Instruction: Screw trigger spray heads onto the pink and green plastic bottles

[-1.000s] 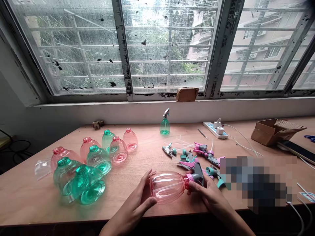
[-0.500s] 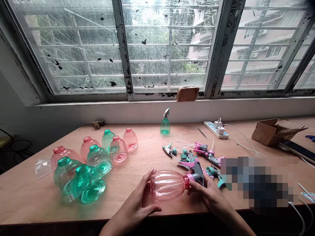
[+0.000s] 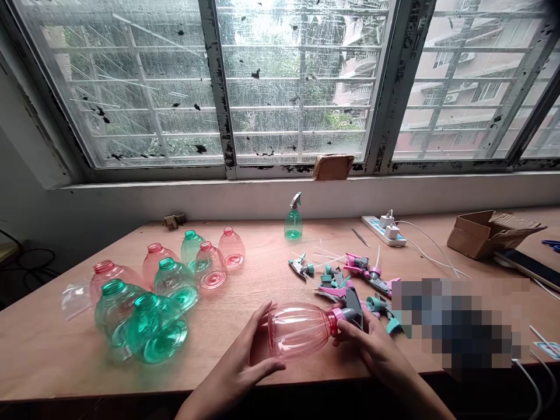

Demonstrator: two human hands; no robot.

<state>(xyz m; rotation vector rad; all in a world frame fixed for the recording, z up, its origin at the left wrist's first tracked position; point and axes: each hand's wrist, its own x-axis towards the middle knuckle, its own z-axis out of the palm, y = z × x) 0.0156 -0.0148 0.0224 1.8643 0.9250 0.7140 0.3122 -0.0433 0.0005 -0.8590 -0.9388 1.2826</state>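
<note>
A clear pink spray bottle (image 3: pixel 297 331) lies on its side in front of me, its base toward the left and its pink-and-grey trigger head (image 3: pixel 352 312) fitted at the neck on the right. My right hand (image 3: pixel 365 338) is closed around the neck and collar. At the base end my left hand (image 3: pixel 251 344) is open, thumb and fingers spread, fingertips beside or touching the bottle's rim; exact contact is unclear. Just beyond the right hand lie several loose trigger heads (image 3: pixel 335 279) in grey, pink and teal with thin tubes.
Several headless green bottles (image 3: pixel 160 332) and pink bottles (image 3: pixel 212 265) stand at left. A complete green spray bottle (image 3: pixel 293 224) stands near the wall. A power strip (image 3: pixel 384 230), an open cardboard box (image 3: pixel 481 236) and a blurred patch occupy the right.
My left hand has shifted very slightly left, away from the bottle's base. The bottle and my right hand are almost unmoved.
</note>
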